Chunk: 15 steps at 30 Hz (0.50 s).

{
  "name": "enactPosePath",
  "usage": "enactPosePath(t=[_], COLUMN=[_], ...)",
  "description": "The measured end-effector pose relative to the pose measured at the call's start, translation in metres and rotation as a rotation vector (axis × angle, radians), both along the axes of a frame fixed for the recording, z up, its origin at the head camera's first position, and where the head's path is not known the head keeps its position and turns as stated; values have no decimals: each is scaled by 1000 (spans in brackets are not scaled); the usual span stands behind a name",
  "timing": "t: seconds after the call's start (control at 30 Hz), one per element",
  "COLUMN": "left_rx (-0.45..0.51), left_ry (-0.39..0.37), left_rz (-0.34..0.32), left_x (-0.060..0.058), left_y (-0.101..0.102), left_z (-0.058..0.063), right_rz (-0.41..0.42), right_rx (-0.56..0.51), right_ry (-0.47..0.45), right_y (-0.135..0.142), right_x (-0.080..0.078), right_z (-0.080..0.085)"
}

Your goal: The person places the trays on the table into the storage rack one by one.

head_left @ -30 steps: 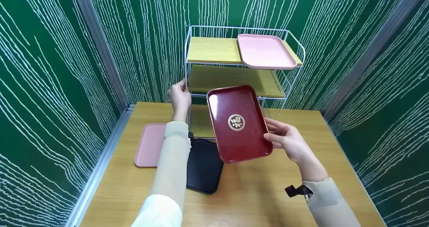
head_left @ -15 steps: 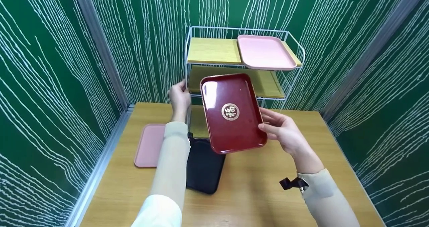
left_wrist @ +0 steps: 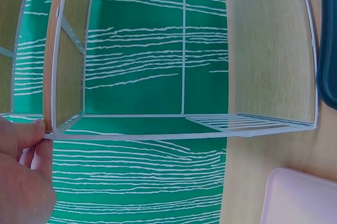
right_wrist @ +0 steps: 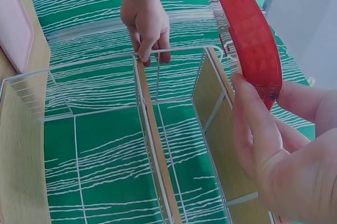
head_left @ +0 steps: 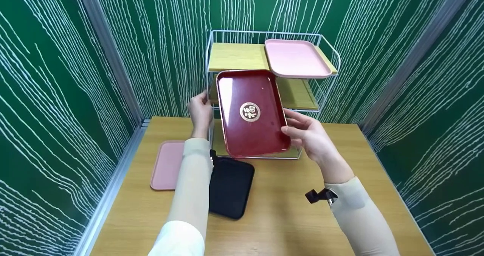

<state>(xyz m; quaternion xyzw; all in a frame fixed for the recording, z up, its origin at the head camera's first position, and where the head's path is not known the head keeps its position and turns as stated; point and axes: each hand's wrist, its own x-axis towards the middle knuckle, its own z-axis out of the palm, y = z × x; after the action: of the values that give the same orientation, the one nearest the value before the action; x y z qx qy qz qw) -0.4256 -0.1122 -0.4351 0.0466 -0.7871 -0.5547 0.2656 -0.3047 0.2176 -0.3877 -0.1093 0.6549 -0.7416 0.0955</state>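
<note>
Between thumb and fingers, my right hand [head_left: 315, 140] [right_wrist: 295, 166] pinches the lower right edge of a dark red tray [head_left: 253, 135] [right_wrist: 255, 40] bearing a round gold emblem. The tray is held tilted in front of the shelf rack [head_left: 238, 56], hiding part of its middle and bottom levels in the head view. My left hand [head_left: 200, 112] [left_wrist: 23, 174] grips the rack's left side at the middle shelf, its thumb on the frame by the shelf's end in the left wrist view. A pink tray [head_left: 297, 57] lies on the right of the top shelf, slightly over the front edge.
On the wooden table [head_left: 272, 218], a black tray [head_left: 232, 190] lies before the rack. Left of it is another pink tray [head_left: 168, 165], partly hidden by my left sleeve. Green walls [head_left: 151, 51] with white lines enclose the table at the back and both sides.
My right hand has carried the red tray up and to the left, from above the table to in front of the middle shelf. My left hand keeps its grip on the rack.
</note>
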Motion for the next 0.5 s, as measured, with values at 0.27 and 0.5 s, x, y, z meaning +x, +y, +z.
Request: enactPosePath(t=[0.27, 0.5], left_rx=[-33, 27], left_ry=[-23, 10], left_rz=[11, 19], left_x=[0, 3], left_y=[-1, 3], left_z=[4, 5], right_rz=[2, -24], right_rx=[-52, -105], right_ry=[-12, -35], right_y=[-19, -36], right_x=[-8, -13], right_z=[11, 25])
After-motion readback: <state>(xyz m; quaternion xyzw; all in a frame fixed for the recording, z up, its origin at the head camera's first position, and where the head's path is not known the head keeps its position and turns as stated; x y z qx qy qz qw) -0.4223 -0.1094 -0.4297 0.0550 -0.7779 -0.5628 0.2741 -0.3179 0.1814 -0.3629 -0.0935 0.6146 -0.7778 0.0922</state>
